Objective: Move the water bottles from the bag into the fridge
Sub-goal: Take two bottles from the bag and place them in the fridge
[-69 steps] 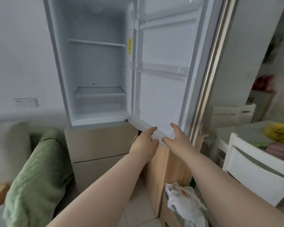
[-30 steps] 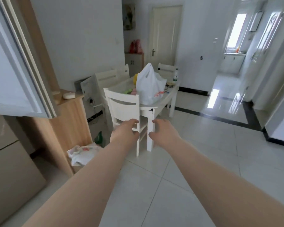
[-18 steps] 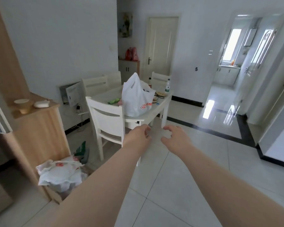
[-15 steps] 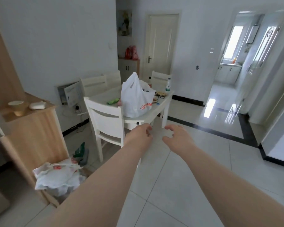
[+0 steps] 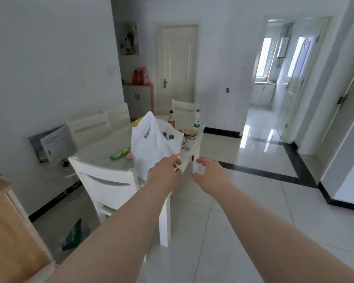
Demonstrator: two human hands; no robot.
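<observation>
A white plastic bag (image 5: pixel 151 148) stands on the white dining table (image 5: pixel 102 152), its handles up. Teal bottle caps (image 5: pixel 168 136) show inside its open top. My left hand (image 5: pixel 165 172) is stretched out just in front of the bag's lower right side, fingers loosely spread, holding nothing. My right hand (image 5: pixel 209 173) hovers to the right of it, beyond the table's corner, also empty with fingers apart. The fridge is out of view.
A white chair (image 5: pixel 106 186) stands at the table's near side, two more behind. On the table lie a clear bottle (image 5: pixel 197 120), a dark bottle (image 5: pixel 171 119), a plate and green packets. A wooden cabinet (image 5: pixel 10 227) is at the left. Glossy tiled floor spreads right.
The view has turned from the open fridge to the dining table, and I have come closer. Both hands have stayed raised and empty, now near the bag.
</observation>
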